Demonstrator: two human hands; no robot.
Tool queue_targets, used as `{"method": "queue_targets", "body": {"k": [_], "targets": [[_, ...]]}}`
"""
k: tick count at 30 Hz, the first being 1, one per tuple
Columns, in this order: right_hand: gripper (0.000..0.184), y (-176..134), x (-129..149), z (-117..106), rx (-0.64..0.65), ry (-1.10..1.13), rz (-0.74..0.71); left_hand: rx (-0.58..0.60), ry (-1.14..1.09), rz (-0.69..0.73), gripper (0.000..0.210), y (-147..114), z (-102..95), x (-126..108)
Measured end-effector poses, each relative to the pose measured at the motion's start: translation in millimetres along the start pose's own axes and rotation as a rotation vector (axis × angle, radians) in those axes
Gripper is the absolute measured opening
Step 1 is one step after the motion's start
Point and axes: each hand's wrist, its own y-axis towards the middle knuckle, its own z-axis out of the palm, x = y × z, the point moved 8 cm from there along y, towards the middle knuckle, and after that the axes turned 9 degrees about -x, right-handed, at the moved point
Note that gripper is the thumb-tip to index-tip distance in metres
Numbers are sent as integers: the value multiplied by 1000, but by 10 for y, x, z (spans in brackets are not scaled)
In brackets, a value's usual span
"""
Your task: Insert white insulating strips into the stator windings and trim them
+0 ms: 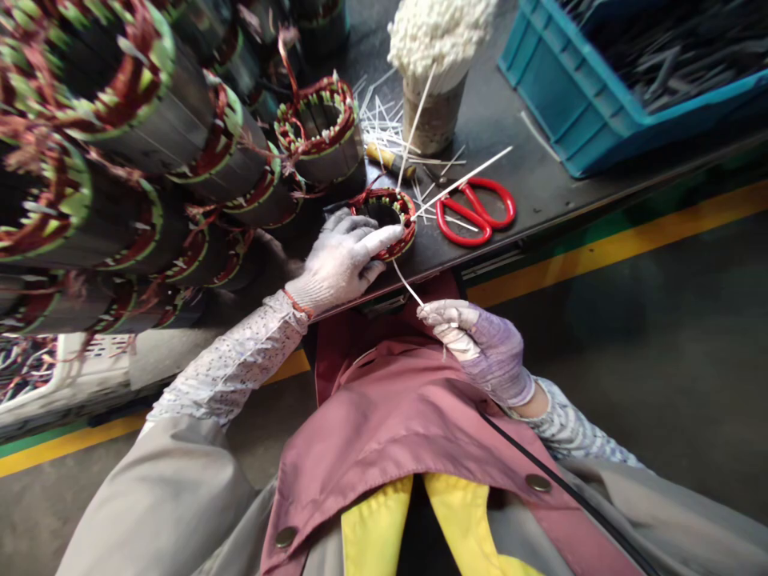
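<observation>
A motor stator (pixel 405 250) with red-brown copper windings stands near the bench's front edge. My left hand (pixel 345 254), in a white knit glove, rests on its rim with the fingers apart. My right hand (pixel 480 340), in a purple and white glove, is closed on the end of a thin white strip (pixel 408 284) that runs to the stator's near side. Two more white sticks, one long stick (pixel 474 180) slanting right and one upright stick (pixel 415 128), rise from the stator's rim. Red-handled scissors (pixel 477 212) lie just right of the stator.
Stacked stators (pixel 150 128) fill the left, with a single stator (pixel 324 132) behind the worked one. A cup (pixel 435 112) of white-tipped sticks, loose white strips (pixel 381 120) and a yellow-handled tool (pixel 387 158) lie beyond. A blue crate (pixel 600 120) of dark pieces stands at right.
</observation>
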Motion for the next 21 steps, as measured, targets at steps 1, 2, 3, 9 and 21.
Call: {"method": "queue_targets", "body": {"k": [1,2,3,9,21], "targets": [[20,14,12,5,-8,7,-14,2,1,16,46,-3,-5,-13],[20,28,29,15,-12,17,-31,7,6,33,43,-4,-8,-29],[19,41,50,31,-11,30,-51,16,13,50,40,-4,-7,-45],[18,74,176,161,66,131,-64,58,41,100,25,11,64,-93],[34,239,-751,433,205,531,1013,-26,25,129,24,-29,133,4]]}}
